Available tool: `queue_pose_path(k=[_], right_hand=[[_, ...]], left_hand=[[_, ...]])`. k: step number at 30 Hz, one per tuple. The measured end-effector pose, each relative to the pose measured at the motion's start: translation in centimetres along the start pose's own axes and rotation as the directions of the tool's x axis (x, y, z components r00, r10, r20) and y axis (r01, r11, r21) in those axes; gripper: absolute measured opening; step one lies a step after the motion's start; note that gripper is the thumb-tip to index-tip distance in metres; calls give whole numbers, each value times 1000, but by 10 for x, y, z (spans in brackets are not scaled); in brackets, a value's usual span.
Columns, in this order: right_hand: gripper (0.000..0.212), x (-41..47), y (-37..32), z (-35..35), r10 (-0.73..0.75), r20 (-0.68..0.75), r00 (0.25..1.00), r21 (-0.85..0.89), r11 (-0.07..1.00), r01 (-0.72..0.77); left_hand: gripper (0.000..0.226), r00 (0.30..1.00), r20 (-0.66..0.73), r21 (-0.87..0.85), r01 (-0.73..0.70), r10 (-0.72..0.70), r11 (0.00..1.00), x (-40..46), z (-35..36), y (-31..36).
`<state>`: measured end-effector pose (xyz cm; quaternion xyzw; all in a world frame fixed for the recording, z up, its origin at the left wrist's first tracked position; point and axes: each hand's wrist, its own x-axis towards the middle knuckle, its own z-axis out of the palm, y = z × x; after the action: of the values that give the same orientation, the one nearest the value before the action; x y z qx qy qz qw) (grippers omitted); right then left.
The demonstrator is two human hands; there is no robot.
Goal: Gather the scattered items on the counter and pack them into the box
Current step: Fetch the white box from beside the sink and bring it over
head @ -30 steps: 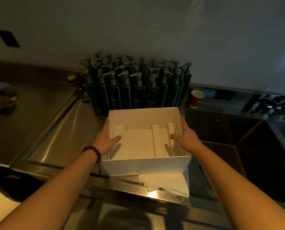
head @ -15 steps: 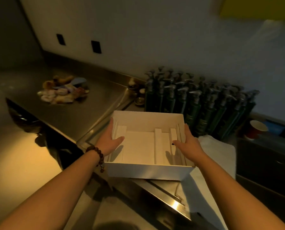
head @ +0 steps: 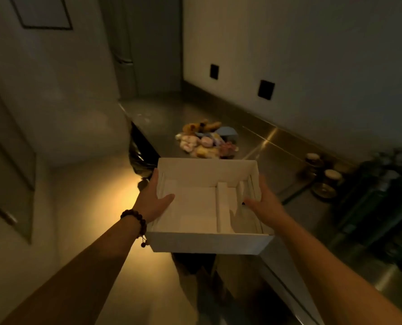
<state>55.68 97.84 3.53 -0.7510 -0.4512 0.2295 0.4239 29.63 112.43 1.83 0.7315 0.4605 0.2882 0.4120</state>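
Box [head: 207, 207] is mid-frame, off the counter [head: 277, 160], carried in the air and empty apart from its dividers. A second ago it sat in front of the pump bottles [head: 382, 195]; now it faces the item pile [head: 207, 141], upper centre. Left hand [head: 154, 199] and right hand [head: 264, 202] clamp its side walls, thumbs inside, fingers outside, mostly hidden. Likely next: set box beside pile, start loading.
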Motion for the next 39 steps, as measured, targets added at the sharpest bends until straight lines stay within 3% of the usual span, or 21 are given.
queue_pose_path(k=[5,13,19,24,28,39], right_hand=[[77,82,-72,95,-160,66,985,18,987,159],[72,218,-131,176,-151,106,983,-56,986,157],[69,350,-146,206,-158,111,981,-65,984,166],[74,468,-154,216,-179,83,980,-35,983,183],[86,553,-161,218,-115,41,993,-34,993,116],[74,706,-153,234,-40,39,998,-65,997,43]], left_hand=[[87,992,-126,7,23,-22,1000,64,-101,-52],[81,982,-184,-52,-44,34,998,178,-184,-86],[83,978,-207,-66,-52,38,996,300,-197,-101],[89,973,-230,-36,-23,14,999,422,-202,-95],[89,972,-234,25,-1,7,1000,511,-206,-85],[86,987,-159,128,28,-7,991,682,-193,-95]])
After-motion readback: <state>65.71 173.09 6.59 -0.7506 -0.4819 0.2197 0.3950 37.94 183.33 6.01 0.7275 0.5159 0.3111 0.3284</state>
